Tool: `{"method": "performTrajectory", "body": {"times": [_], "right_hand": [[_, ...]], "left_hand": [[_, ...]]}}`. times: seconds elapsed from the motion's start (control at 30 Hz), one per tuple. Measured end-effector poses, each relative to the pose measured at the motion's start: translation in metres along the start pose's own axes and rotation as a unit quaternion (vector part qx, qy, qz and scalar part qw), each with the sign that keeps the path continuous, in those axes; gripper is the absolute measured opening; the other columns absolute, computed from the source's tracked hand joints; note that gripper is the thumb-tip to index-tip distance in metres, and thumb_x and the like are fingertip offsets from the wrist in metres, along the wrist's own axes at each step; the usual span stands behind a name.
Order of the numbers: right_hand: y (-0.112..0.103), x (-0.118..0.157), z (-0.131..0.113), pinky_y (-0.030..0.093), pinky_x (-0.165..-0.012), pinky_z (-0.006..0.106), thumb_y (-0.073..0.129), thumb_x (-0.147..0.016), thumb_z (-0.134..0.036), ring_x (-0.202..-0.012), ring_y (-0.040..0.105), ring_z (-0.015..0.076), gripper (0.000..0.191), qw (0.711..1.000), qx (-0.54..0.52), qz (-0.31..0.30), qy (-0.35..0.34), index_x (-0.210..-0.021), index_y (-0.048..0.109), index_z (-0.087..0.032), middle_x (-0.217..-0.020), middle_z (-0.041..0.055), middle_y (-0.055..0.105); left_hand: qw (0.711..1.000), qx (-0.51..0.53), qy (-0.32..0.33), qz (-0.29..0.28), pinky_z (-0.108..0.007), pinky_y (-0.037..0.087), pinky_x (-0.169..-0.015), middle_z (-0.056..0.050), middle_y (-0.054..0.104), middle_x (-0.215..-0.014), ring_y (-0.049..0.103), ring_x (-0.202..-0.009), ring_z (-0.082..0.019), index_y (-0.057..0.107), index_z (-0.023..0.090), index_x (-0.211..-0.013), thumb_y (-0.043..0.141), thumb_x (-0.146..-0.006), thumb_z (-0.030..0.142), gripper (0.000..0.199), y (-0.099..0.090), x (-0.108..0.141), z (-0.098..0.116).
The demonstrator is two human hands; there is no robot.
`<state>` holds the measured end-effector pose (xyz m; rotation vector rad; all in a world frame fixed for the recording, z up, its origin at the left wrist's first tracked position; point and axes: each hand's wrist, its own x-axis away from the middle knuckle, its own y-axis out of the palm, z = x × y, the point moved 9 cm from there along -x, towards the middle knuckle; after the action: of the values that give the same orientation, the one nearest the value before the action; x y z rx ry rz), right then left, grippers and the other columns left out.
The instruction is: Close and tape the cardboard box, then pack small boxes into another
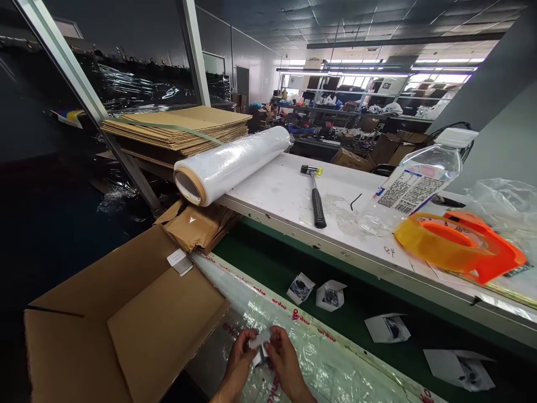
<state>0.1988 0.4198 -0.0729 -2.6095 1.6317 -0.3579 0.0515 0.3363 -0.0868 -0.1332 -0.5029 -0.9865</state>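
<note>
Long white desk [285, 193] up ahead of the hands, running off toward the right, in a wide workshop with strip lights and cluttered shelving far behind. On the desk, well beyond the hands: a roll of clear stretch film [232, 164] up and slightly left, a black-handled hammer [316, 198] straight up from the hands, a tipped plastic bottle [413, 187] and an orange tape dispenser [461, 243] up and to the right. Stack of flat cardboard sheets [180, 129] farther off, up and left.

Between desk and hands, a dark green strip [268, 266] carrying several small white boxes with open flaps [300, 288], up and right of the hands, apart from them. Directly under the hands, a crinkled clear plastic sheet [319, 352] with red lettering along its edge. Just left of the left hand, a large open cardboard carton [126, 319].

Left hand [240, 358] and right hand [284, 358] close together at the bottom edge, fingers curled, pinching a small white box [260, 342] between them: left fingertips on its left side, right fingertips on its right side and top. Box held just above the plastic sheet, mostly covered by the fingers; contents not discernible.
</note>
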Motion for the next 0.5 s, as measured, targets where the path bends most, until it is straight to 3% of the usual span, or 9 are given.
{"method": "performTrajectory", "body": {"times": [0.1,0.23,0.4,0.5], "right_hand": [[0.005,-0.009,-0.003,0.055,-0.071,0.032,0.065,-0.083,-0.044,-0.083,0.067,0.0221,0.025,1.0,-0.003,-0.005,-0.029,-0.099,0.07,-0.025,-0.093,0.004,0.069],[0.004,-0.018,-0.004,0.054,-0.071,0.032,0.067,-0.078,-0.04,-0.084,0.066,0.0227,0.014,0.999,-0.01,-0.024,-0.047,-0.079,0.067,-0.026,-0.088,0.0041,0.066],[0.007,-0.022,0.009,0.055,-0.066,0.032,0.067,-0.08,-0.039,-0.078,0.067,0.0219,0.022,0.997,-0.048,-0.054,-0.023,-0.096,0.064,-0.025,-0.088,0.0042,0.069],[0.011,-0.02,0.011,0.056,-0.061,0.031,0.065,-0.081,-0.04,-0.073,0.067,0.022,0.023,0.997,-0.059,-0.055,-0.022,-0.097,0.058,-0.026,-0.082,0.0025,0.069]], "left_hand": [[0.999,0.002,0.005,-0.036,-0.035,0.055,-0.084,-0.01,0.072,-0.133,0.071,-0.108,-0.03,0.065,0.022,-0.072,0.078,-0.069,0.043,0.025,0.004,-0.001,0.002],[0.998,-0.022,-0.001,-0.057,-0.038,0.055,-0.091,-0.013,0.067,-0.145,0.07,-0.118,-0.033,0.071,0.021,-0.072,0.076,-0.071,0.041,0.021,0.004,0.001,0.006],[0.998,-0.045,-0.009,-0.036,-0.036,0.056,-0.086,-0.014,0.07,-0.142,0.071,-0.114,-0.033,0.071,0.021,-0.073,0.073,-0.067,0.045,0.024,0.003,0.0,0.006],[0.997,-0.066,-0.005,-0.024,-0.036,0.057,-0.083,-0.013,0.072,-0.139,0.072,-0.11,-0.032,0.069,0.022,-0.069,0.069,-0.066,0.041,0.02,0.004,0.001,0.004]]}}
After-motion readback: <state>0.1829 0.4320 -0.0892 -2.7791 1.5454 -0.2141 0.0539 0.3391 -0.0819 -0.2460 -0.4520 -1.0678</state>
